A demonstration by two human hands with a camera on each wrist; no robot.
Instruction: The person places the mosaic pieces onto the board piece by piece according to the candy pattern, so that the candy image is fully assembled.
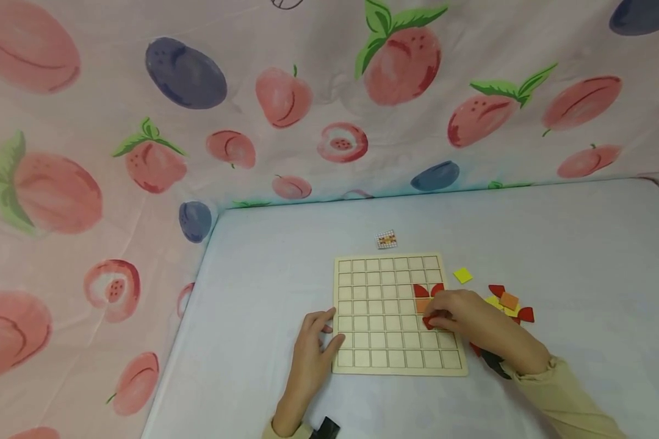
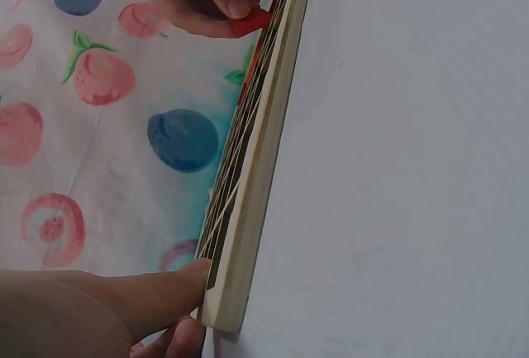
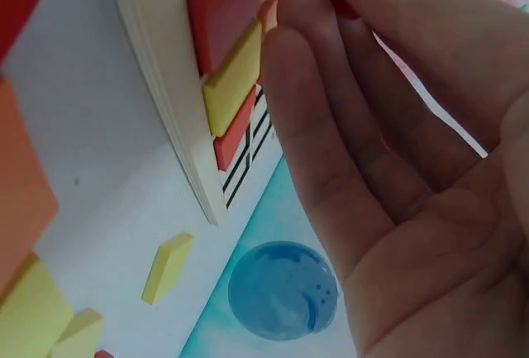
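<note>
Far left, fruit-print cloth (image 1: 112, 292) hangs beside the tabletop (image 1: 252, 280) and runs along the back too. Next, your left grip (image 1: 312, 344) sits at the left edge of the wooden grid board (image 1: 374, 306), thumb and index spread apart, thumb on the rim, nothing pinched. Black device (image 1: 326, 428) at your left cuff. Board lies flat on the tabletop; small pattern card (image 1: 387, 239) just past its far edge. Toward the board's right side: curved red piece (image 1: 420, 291) in a cell, orange square (image 1: 422, 306) in the cell right below it, second curved red piece (image 1: 437, 289) in the rightmost column. Right-wrist view shows a yellow square (image 3: 231, 85) and another red piece (image 3: 223, 15) nearer you in that column. Your right grip (image 1: 454, 312) is over the board's right part, thumb and fingers pinching a red piece (image 2: 252, 22), just below the orange square; can't tell if it touches the board. Further right: loose yellow square (image 1: 462, 275) by itself, then a loose pile of red, yellow and orange pieces (image 1: 509, 300), partly behind your forearm. Last, your beige right sleeve (image 1: 565, 393).
</note>
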